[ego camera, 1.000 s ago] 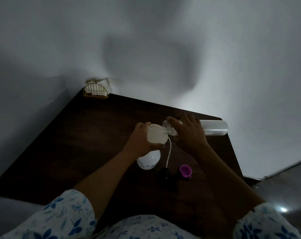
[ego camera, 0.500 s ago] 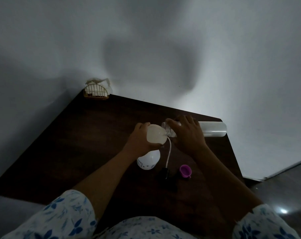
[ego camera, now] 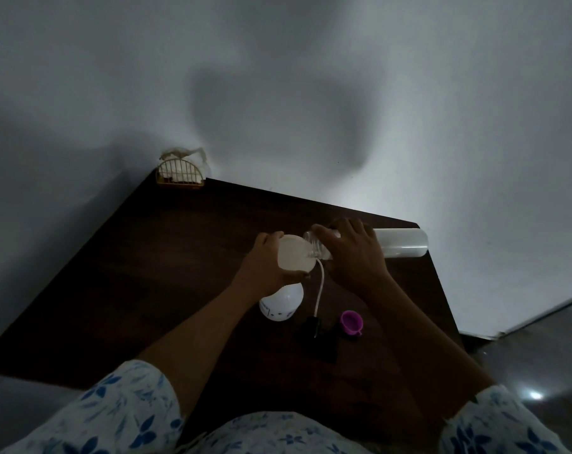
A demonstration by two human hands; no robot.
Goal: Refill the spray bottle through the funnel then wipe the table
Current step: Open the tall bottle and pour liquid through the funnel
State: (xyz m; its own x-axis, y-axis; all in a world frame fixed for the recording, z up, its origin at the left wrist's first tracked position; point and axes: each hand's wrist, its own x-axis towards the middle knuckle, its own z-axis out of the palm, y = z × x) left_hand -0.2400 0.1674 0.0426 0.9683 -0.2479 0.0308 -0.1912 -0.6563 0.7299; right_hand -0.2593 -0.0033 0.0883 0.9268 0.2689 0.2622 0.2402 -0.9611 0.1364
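Observation:
A white round spray bottle stands upright on the dark wooden table, mostly hidden under a pale funnel set in its neck. My left hand grips the funnel's rim from the left. My right hand holds a clear plastic bottle tipped on its side, its mouth over the funnel's right edge. The black spray head with its white dip tube lies on the table beside the spray bottle.
A purple cap lies right of the spray head. A small wire holder with napkins stands at the table's far left corner against the wall. The table's right edge drops to the floor.
The clear bottle has tilted slightly further over the funnel. Both hands stay where they were.

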